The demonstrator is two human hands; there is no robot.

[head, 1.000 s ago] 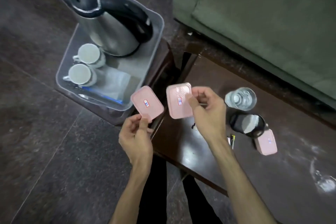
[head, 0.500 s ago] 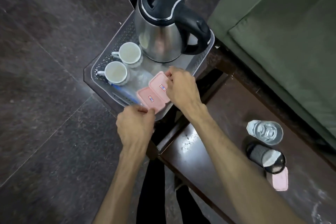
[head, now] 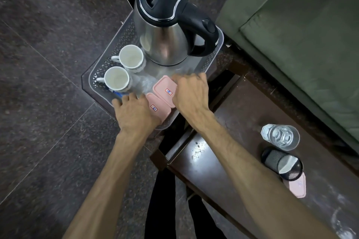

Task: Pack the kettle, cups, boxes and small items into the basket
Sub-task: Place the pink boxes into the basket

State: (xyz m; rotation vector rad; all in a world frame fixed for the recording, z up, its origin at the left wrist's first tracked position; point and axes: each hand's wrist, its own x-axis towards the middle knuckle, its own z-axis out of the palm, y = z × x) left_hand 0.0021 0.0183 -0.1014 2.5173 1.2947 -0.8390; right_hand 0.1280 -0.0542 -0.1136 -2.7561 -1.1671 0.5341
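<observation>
Each hand's grip rests on a pink box in the basket [head: 108, 64] — left hand [head: 134, 111] on near box [head: 158, 108], right hand [head: 191, 93] on far box [head: 165, 89] — seemingly clasped.

Only one view was given, from a camera worn on the person's head. It looked steeply down and forward, almost straight onto the basket [head: 210, 58] and the dark desk [head: 223, 163], with both forearms running up from the bottom edge. It stood close: the kettle [head: 165, 31] filled the upper middle. The wide lens bent the floor [head: 42, 87] lines and took in a green sofa [head: 303, 31] at upper right.
</observation>
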